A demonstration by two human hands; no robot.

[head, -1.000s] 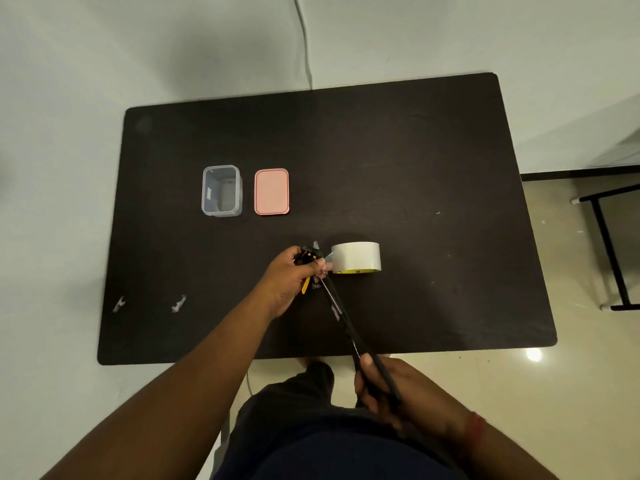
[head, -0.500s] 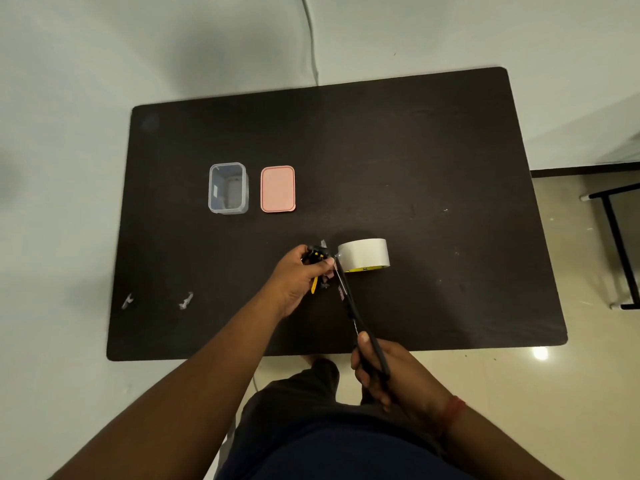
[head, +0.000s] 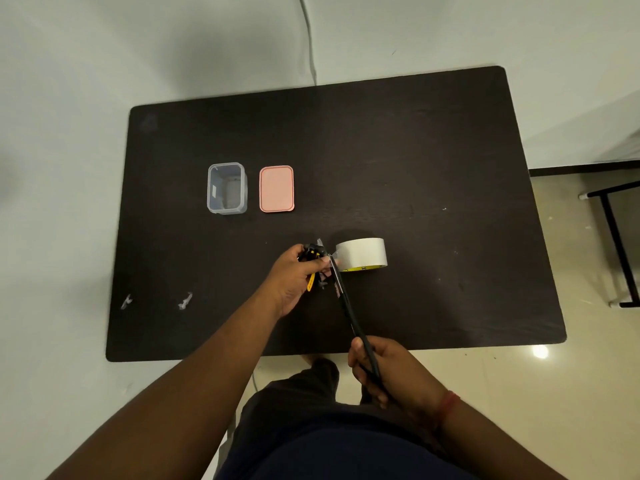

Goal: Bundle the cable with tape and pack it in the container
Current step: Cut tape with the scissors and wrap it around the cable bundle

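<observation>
My left hand [head: 294,278] is closed around a coiled black cable bundle with yellow parts [head: 312,255] just left of a white tape roll [head: 363,254] standing on the dark table [head: 415,150]. A short strip of tape runs from the roll to the bundle. My right hand [head: 388,372], at the table's near edge, grips the handles of long black scissors [head: 346,306]. Their blades reach up to the tape strip between bundle and roll. A clear plastic container [head: 227,188] stands open at the mid-left, with its pink lid [head: 276,188] lying flat beside it.
Two small scraps of tape [head: 185,301] [head: 127,301] stick to the table near its front-left corner. A black metal frame [head: 613,244] stands on the floor to the right. A thin cable [head: 309,46] runs up the wall behind the table.
My right hand with the scissors has come up and forward from my lap to the table's near edge. The left hand, bundle and roll stay in place.
</observation>
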